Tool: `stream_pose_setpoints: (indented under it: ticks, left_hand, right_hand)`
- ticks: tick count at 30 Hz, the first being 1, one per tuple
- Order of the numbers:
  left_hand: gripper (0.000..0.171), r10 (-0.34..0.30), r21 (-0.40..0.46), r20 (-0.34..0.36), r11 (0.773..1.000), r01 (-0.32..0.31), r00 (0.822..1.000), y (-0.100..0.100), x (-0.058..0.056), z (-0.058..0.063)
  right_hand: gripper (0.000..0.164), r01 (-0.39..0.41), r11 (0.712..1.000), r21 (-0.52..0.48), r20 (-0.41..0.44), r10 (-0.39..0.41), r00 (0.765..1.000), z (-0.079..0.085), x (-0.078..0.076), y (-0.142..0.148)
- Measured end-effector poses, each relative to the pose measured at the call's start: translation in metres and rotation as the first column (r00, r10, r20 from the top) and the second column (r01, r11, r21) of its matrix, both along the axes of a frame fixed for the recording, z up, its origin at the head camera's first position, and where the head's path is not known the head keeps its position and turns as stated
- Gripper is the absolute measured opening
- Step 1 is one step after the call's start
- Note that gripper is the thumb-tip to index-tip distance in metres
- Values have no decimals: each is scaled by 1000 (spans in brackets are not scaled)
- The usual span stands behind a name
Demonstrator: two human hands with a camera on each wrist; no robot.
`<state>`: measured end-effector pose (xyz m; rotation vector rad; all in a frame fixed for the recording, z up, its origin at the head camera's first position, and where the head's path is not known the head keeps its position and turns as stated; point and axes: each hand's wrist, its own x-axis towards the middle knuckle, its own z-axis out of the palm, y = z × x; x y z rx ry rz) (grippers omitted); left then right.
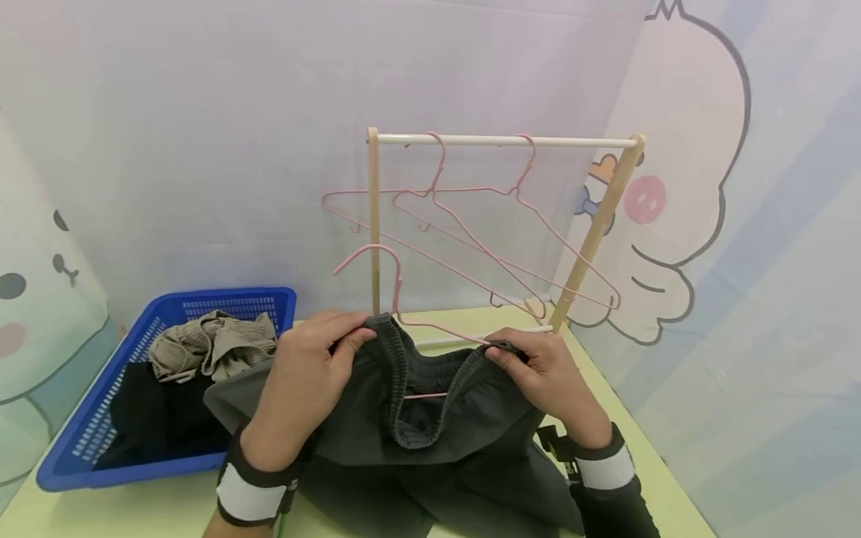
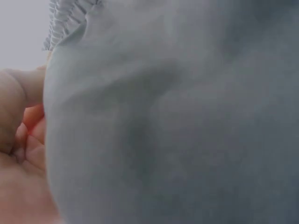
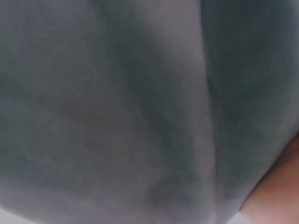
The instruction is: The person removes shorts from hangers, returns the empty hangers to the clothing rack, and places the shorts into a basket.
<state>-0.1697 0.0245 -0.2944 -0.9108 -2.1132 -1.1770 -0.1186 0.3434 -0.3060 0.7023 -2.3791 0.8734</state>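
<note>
Dark grey elastic-waist shorts (image 1: pixel 464 441) hang between my two hands in the head view. My left hand (image 1: pixel 312 366) pinches the waistband at its left end, thumb against fingers. At the other end my right hand (image 1: pixel 538 366) grips the waistband, close to the sloping arm of a pink wire hanger (image 1: pixel 399 288). The hanger's hook rises above the waistband, and its lower bar shows inside the waist opening; the rest is hidden by the cloth. Grey fabric (image 2: pixel 163 130) fills most of the left wrist view, and likewise fabric (image 3: pixel 117 116) covers the right wrist view.
Behind the shorts stands a clothes rack (image 1: pixel 592 232) with wooden posts and a white rail, two pink hangers (image 1: pixel 471 232) on it. A blue basket (image 1: pixel 161 469) at left holds beige clothing (image 1: pixel 208 344) and black clothing (image 1: pixel 161 411). All stand on a yellow-green table (image 1: pixel 646 478).
</note>
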Motion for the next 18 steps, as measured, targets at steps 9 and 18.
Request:
stream_pose_setpoints:
  ticks: [9,18]
  left_hand:
    - [23,2,6,2,1000,-2,1000,-1,-2,-1]
    - [23,-8,34,-6,999,8,1000,-4,-4,-2]
  right_hand:
    - [21,17,998,56,29,-19,999,2,2,2]
    - [30,94,993,69,128,-102,987,-5,13,34]
